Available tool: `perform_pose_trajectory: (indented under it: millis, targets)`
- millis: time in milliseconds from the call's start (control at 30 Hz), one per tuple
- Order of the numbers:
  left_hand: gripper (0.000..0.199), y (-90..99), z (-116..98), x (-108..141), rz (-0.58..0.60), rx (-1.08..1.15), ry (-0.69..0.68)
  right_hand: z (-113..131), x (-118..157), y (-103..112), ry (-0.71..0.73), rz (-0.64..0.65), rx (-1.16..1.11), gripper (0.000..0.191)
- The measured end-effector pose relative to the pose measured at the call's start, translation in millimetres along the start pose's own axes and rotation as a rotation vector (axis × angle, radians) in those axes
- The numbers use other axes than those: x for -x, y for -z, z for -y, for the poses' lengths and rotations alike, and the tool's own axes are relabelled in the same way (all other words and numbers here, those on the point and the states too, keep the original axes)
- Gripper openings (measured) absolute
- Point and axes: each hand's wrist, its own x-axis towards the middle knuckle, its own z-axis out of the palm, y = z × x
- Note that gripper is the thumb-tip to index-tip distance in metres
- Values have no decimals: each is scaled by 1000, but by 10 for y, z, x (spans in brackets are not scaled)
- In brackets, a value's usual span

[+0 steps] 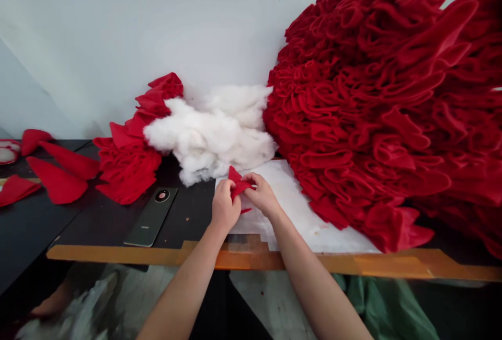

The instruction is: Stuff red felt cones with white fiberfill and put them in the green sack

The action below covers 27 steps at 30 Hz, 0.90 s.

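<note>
My left hand (225, 208) and right hand (263, 196) pinch a red felt bit (237, 185) over white paper (304, 214), table edge (251, 260) at six o'clock

We look out over a black worktop (98, 225) with an orange-brown wooden front edge (251, 260), set against a pale grey-white wall (129, 31). A faint diagonal line crosses the wall toward the left. Further left, a second black worktop (31, 230) meets the first at a visible seam. Below, we see a pale floor (270, 303), with a green cloth (386, 308) lying near the worktop. Soft, even light falls across the wall.
</note>
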Motion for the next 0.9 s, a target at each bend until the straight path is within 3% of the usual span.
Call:
perform_pose_trajectory:
  millis: [167, 267, 400, 500, 567, 633, 700, 800, 900]
  targets:
    - [22, -9, -29, 20, -4, -10, -59, -9, 15, -33, -33, -126, 165, 9]
    - [26, 9, -52, 6, -32, 8, -80, 59, 9, 63, -81, -15, -34, 12]
    - [20, 45, -7, -49, -132, 116, 137, 157, 4, 245, -110, 284, -415, 36]
    - [11, 49, 59, -73, -201, 255, 302, 144, -1, 265, -96, 282, -460, 42]
    - [7, 38, 75, -68, -174, 318, 327, 95, -8, 211, -49, 183, -359, 37]
    - [9, 24, 50, -52, -131, 316, 292, 42, -14, 135, 12, 50, -216, 30]
    - [25, 16, -6, -34, -105, 263, 188, 12, -14, 75, 43, -33, -124, 24]
    - [48, 13, -76, -19, -35, 176, 7, 33, -2, 55, 34, -37, -136, 20]
    - [46, 6, -52, -26, -42, 117, 0, 93, 13, 116, 21, 50, -245, 18]
